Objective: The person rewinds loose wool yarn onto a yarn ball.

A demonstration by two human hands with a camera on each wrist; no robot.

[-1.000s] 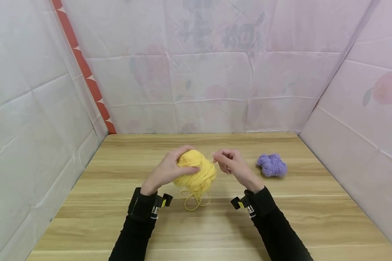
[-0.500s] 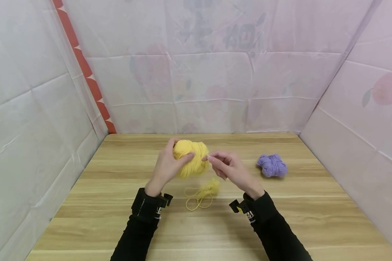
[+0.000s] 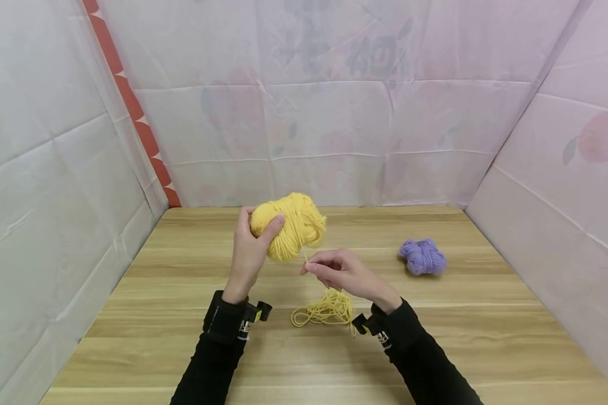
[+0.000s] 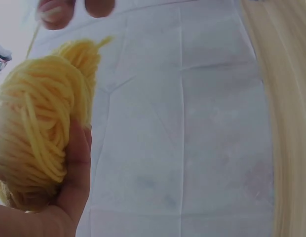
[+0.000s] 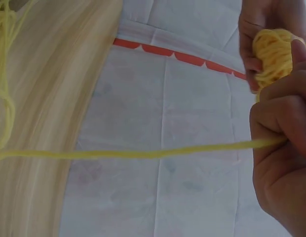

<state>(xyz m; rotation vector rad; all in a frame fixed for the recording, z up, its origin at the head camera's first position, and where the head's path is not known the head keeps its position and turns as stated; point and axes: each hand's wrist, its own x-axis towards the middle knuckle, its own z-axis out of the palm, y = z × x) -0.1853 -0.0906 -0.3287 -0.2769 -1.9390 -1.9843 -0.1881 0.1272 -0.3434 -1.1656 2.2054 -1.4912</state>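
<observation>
My left hand (image 3: pixel 248 250) grips a yellow ball of yarn (image 3: pixel 294 225) above the table, thumb across its near side. In the left wrist view the yarn ball (image 4: pixel 39 113) fills the left edge, with the hand around its lower side. Just below and to the right, my right hand (image 3: pixel 344 273) pinches a yarn strand (image 3: pixel 304 255) that runs up to the ball. The right wrist view has the strand (image 5: pixel 158 154) trailing from the curled fingers of the right hand (image 5: pixel 286 128) toward a loose heap. That tangled yellow yarn (image 3: pixel 329 308) lies on the table under the right hand.
A small purple ball of yarn (image 3: pixel 422 257) rests on the wooden table (image 3: pixel 294 365) to the right. Pale patterned sheets hang as walls behind and at both sides, the back sheet (image 3: pixel 329 124) meeting the table's far edge.
My left hand has raised and turned the yellow ball up and away. The right hand has moved slightly left and down with the strand. The loose yarn now lies on the table, separated from the ball.
</observation>
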